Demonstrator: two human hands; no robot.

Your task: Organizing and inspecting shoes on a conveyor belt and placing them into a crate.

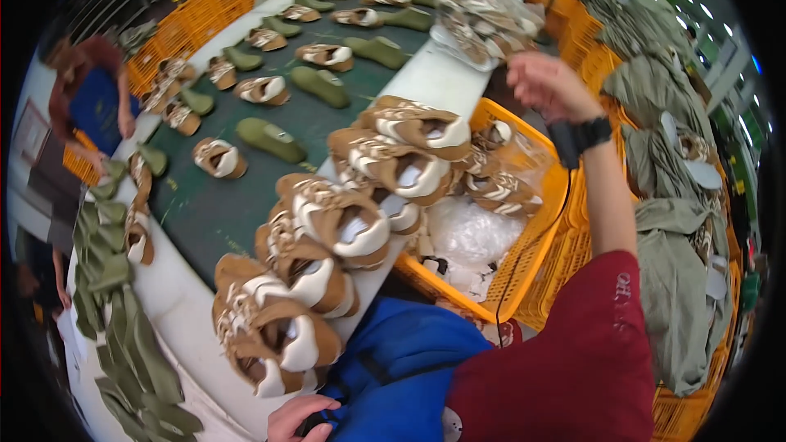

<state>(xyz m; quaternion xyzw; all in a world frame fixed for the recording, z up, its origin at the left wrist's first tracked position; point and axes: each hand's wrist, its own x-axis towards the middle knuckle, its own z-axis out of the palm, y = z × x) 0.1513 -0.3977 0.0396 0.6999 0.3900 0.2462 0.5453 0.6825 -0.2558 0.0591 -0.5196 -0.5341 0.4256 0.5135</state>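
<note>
My right hand (550, 86) is raised beside a clear plastic bag (479, 12) packed with brown and white shoe uppers; I cannot tell whether it touches the bag. Its fingers look bent but are blurred. At the lower edge, my left hand (301, 419) is curled round a small dark thing I cannot make out, close to my blue apron (409, 352). Between my hands, brown and white shoe uppers (340, 225) are stacked in a row along the near white table edge.
A dark green conveyor belt (192, 213) carries uppers and green shoe lasts (272, 139). A yellow crate (532, 270) at my right holds uppers and clear plastic. More lasts (135, 352) lie along the far edge, where a co-worker (102, 98) stands. Grey-green cloths (679, 254) cover stacked crates.
</note>
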